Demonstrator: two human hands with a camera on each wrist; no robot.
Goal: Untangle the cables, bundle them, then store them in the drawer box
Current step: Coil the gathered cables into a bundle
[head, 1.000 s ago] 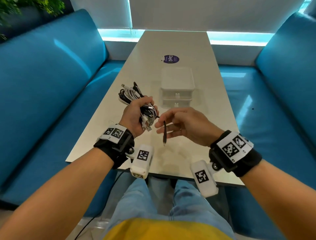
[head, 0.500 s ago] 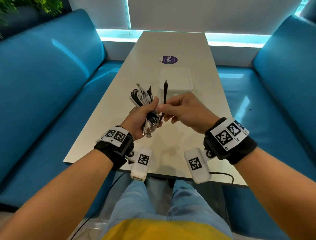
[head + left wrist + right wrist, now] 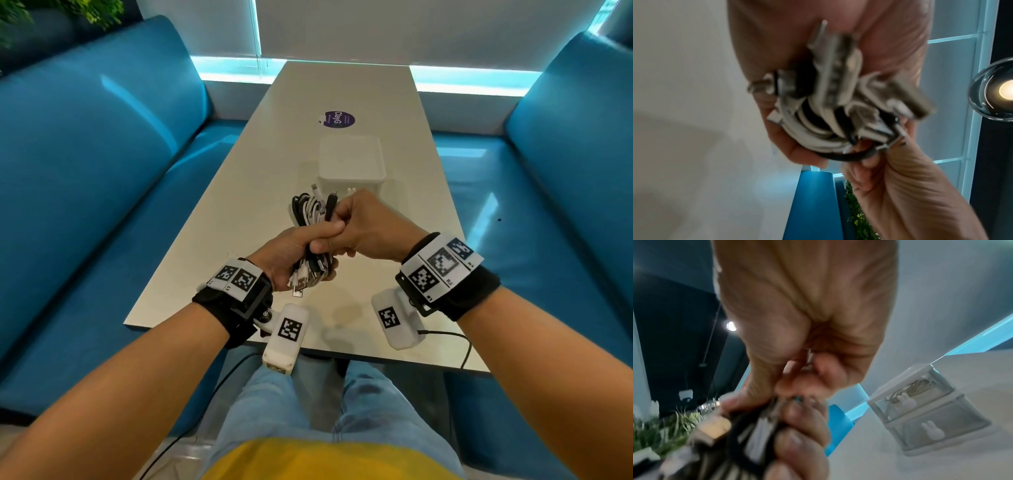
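Note:
A bundle of black and white cables (image 3: pixel 310 214) is gripped in my left hand (image 3: pixel 294 251) above the near half of the table, with USB plugs (image 3: pixel 301 282) sticking out below the fist. My right hand (image 3: pixel 359 226) presses against the left and pinches a black cable end (image 3: pixel 331 205) beside the bundle. In the left wrist view the coiled white cables (image 3: pixel 824 113) fill the palm, and a black cable (image 3: pixel 846 156) loops from the bundle under the right hand's fingers (image 3: pixel 869 164). The white two-drawer box (image 3: pixel 350 161) stands just beyond the hands; its drawers (image 3: pixel 920 410) look closed.
The white table (image 3: pixel 212 260) runs away from me between two blue sofas (image 3: pixel 85 188). A purple round sticker (image 3: pixel 338 119) lies beyond the drawer box. A thin black wire (image 3: pixel 448 339) lies by the table's near right edge. My knees sit under the near edge.
My right hand swung the black cable end up from below the bundle and then drew in tight against the left hand. Both hands drifted slightly toward the drawer box.

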